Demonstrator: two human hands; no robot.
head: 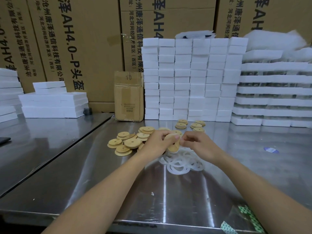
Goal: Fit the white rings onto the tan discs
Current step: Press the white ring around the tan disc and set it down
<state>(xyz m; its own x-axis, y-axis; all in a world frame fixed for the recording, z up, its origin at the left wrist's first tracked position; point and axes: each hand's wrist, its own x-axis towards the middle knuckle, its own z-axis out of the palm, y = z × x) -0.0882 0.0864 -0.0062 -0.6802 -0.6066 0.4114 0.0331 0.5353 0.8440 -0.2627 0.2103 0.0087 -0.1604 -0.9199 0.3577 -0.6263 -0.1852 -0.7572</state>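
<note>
Gripping a tan disc (172,143) on edge above the white rings (181,162), your left hand (157,142) steadies it while your right hand (196,143) pinches its rim, probably seating a ring.

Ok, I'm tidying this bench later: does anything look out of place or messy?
Nothing looks damaged. The tan discs lie in a loose heap, the white rings in a tangle. A blue-and-white label lies alone on the steel table, off to the right.
</note>
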